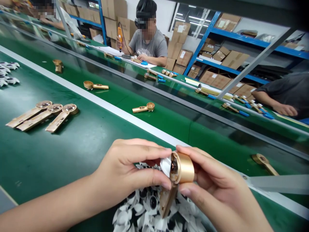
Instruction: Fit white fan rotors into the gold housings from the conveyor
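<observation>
My right hand point(212, 183) cradles a gold metal part point(182, 169) with a round cup-shaped head and a flat handle pointing down. My left hand point(127, 170) pinches a curved white piece point(165, 166) between thumb and fingers, and that piece is pressed against the open end of the gold head. Below both hands lies a heap of white pieces with dark centres point(149, 209). Three flat gold handle parts point(41, 116) rest side by side on the green belt to my left.
The green conveyor belt point(48, 161) has a white edge strip point(116, 111) and carries scattered gold parts. Beyond a clear panel, a person point(147, 42) holds an orange electric screwdriver point(120, 38). Another person's hand point(287, 110) shows at right, before blue shelving point(241, 42) stacked with cardboard boxes.
</observation>
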A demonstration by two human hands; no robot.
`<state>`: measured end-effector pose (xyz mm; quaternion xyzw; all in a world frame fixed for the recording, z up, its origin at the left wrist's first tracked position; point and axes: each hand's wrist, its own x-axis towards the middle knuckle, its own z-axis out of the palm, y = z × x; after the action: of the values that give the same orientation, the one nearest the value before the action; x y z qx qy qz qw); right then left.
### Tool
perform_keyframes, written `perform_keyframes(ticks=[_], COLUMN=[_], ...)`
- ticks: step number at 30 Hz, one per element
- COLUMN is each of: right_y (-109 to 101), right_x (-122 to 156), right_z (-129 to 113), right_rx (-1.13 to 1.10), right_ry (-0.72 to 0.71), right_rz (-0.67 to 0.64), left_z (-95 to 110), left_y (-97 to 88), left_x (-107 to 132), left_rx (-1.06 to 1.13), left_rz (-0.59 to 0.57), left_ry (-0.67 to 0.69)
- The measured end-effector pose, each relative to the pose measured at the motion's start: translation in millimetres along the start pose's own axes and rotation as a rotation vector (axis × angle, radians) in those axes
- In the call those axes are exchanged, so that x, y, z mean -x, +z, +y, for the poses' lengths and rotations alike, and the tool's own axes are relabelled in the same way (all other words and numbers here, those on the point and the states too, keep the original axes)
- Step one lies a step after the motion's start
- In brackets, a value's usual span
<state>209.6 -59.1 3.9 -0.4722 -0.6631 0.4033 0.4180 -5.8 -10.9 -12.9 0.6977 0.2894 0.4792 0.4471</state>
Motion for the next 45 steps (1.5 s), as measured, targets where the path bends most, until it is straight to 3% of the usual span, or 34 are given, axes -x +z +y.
perform_keyframes(ticks=[4,7,10,13,16,18,20,23,25,28,34,37,41,45], right_y=[2,11,21,20,-3,-31,-62,-97,-108,-115,-107,-93,-75,-67], right_x=[-2,4,10,7,-13,-38,-66,-101,-107,-77,70,130,169,177], right_z=[0,2,-1,-7,-3,13,39,83,102,105,65,63,76,83], right_rx=[0.416,0.655,0.697,0.513,0.395,0.607,0.897,0.975,0.991,1.02,0.941,0.882,0.846,0.838], right_ry=[-0.213,-0.296,-0.296,-0.181,-0.025,0.106,0.248,0.355,0.369,0.319,0.311,0.336,0.3,0.272], right_rz=[0.07,0.153,0.219,0.184,0.238,0.3,0.293,0.212,0.175,0.192,0.091,0.084,0.144,0.144], left_z=[-4,-6,-5,-2,-2,-5,-12,-23,-31,-43,-61,-63,-63,-67], left_y=[4.6,11.8,20.3,21.4,5.0,-13.9,-32.4,-47.6,-48.2,-43.5,-44.8,-46.3,-42.3,-44.2], left_x=[5,17,29,31,13,-5,-21,-32,-32,-29,-28,-28,-29,-29], left_rx=[-0.109,-0.105,-0.027,-0.008,-0.131,-0.286,-0.423,-0.468,-0.49,-0.604,-0.807,-0.919,-0.998,-1.035], left_rz=[-0.044,-0.088,-0.126,-0.156,-0.113,-0.038,-0.043,-0.299,-0.502,-0.62,-0.536,-0.512,-0.515,-0.448], left_ry=[-0.027,-0.034,0.05,0.091,-0.037,-0.148,-0.22,-0.272,-0.283,-0.302,-0.357,-0.387,-0.407,-0.35])
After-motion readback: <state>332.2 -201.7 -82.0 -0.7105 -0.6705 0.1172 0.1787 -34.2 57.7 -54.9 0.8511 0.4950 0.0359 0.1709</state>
